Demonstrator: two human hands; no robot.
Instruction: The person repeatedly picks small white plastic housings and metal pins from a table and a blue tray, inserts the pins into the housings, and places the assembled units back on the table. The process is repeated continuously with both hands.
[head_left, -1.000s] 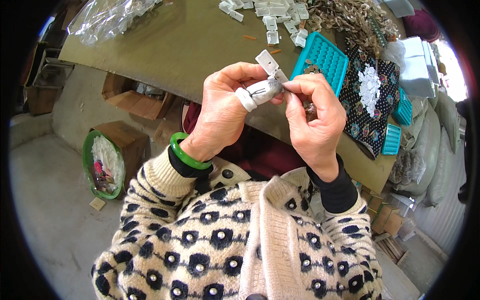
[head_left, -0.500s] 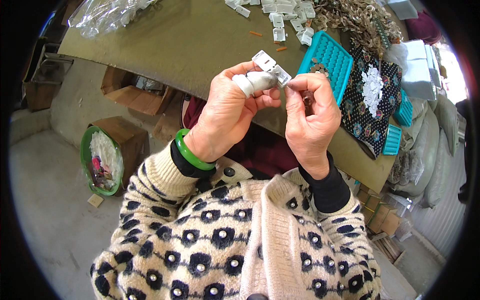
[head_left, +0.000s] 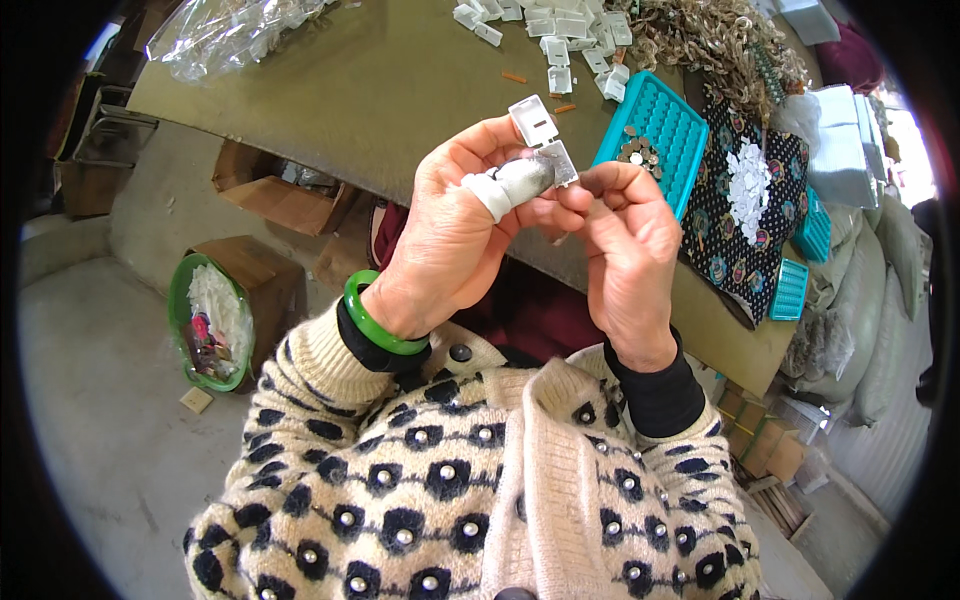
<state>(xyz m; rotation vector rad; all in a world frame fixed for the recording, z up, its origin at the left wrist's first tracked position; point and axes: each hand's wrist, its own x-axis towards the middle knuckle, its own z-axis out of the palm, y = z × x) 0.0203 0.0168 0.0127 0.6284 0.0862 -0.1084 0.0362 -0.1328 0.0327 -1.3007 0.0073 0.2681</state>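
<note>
Above the table's near edge, my left hand (head_left: 430, 225) is closed on a small white plastic hinged case (head_left: 533, 120), which lies opened out with its two halves in line. White wrapping and a grey-smudged cover (head_left: 524, 184) sheathe the left thumb, which presses on the lower half. My right hand (head_left: 635, 275) is pinched close to that half's lower corner, its fingertips meeting the left fingers. Whatever lies in the right hand is hidden by its curled fingers. Just beyond it stands a teal tray (head_left: 672, 115) with rows of pockets, holding small round metallic discs (head_left: 638, 153).
More white cases (head_left: 572, 28) are heaped at the table's far side, near thin orange sticks (head_left: 514, 77). Brown tangled strands (head_left: 715, 45) lie far right. White pieces (head_left: 748, 190) rest on patterned dark cloth (head_left: 725, 262). A green basin (head_left: 178, 315) stands on the floor at left.
My right hand has rolled inward, so the brownish things seen in its palm are now hidden. The case tilts more steeply in my left hand. The view has shifted slightly.
</note>
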